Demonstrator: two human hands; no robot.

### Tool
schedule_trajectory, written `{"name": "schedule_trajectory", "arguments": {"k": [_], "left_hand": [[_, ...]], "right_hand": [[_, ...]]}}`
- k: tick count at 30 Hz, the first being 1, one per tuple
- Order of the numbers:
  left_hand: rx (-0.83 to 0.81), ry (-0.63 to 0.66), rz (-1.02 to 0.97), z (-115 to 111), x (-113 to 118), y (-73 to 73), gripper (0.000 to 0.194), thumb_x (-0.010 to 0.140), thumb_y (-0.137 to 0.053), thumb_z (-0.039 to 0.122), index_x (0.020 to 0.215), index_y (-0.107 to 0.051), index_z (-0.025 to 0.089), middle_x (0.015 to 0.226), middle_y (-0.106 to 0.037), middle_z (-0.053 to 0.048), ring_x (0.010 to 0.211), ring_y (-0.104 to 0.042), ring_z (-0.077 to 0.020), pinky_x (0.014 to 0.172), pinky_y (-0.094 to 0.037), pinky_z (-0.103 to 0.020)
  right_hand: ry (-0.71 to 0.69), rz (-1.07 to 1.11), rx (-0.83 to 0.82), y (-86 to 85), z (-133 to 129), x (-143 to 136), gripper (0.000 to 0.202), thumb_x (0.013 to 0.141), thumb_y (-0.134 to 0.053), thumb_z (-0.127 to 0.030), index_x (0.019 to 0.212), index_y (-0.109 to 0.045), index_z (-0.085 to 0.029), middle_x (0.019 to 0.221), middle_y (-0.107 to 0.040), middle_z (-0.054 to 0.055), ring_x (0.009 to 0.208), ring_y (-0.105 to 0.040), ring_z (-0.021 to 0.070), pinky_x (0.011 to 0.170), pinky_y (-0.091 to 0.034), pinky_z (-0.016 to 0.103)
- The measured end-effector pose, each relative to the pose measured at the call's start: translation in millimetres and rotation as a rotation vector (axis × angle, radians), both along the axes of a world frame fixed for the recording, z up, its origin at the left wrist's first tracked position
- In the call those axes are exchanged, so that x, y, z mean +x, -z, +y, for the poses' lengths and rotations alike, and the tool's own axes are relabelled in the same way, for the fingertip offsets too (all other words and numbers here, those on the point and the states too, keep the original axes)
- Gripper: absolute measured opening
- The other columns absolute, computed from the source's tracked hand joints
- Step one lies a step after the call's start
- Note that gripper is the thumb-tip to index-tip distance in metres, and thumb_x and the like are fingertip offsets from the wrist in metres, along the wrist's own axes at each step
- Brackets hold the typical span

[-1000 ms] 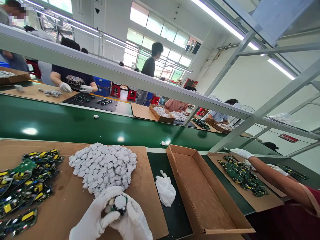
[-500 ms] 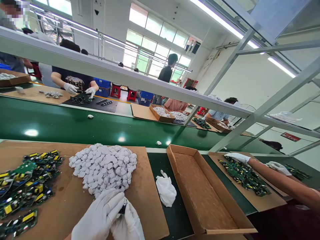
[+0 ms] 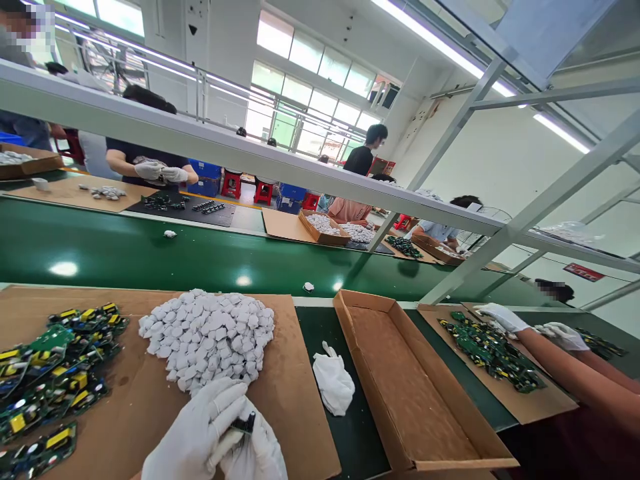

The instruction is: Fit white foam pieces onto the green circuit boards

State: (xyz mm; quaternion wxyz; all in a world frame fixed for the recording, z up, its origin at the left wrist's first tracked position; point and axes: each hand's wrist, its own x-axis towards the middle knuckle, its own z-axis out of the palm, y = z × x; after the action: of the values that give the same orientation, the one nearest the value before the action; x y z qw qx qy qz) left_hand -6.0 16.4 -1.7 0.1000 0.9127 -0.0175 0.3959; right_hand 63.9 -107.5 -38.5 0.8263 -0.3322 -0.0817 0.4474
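Black part (image 3: 245, 423) tilted, gloved grips.

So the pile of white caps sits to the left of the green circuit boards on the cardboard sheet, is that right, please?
Not quite: in the head view the pile of white caps sits to the right of the green circuit boards on the cardboard sheet.

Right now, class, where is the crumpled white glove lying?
The crumpled white glove lies on the dark green mat, between the cardboard sheet with the white pieces and the empty cardboard tray.
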Motion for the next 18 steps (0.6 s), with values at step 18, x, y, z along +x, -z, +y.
{"name": "schedule_trajectory", "arguments": {"k": [18], "left_hand": [[-0.561, 0.112, 0.375, 8.8, -11.2, -3.8, 0.057, 0.084, -0.056, 0.015, 0.136, -0.047, 0.037, 0.146, -0.045, -0.003, 0.13, -0.047, -0.0244, 0.104, -0.045, -0.038]], "right_hand": [[-0.147, 0.035, -0.031, -75.8, -1.7, 11.2, 0.035, 0.068, -0.079, -0.049, 0.075, -0.066, -0.016, 0.081, -0.069, 0.006, 0.084, -0.068, 0.0192, 0.074, -0.054, 0.031]]}}
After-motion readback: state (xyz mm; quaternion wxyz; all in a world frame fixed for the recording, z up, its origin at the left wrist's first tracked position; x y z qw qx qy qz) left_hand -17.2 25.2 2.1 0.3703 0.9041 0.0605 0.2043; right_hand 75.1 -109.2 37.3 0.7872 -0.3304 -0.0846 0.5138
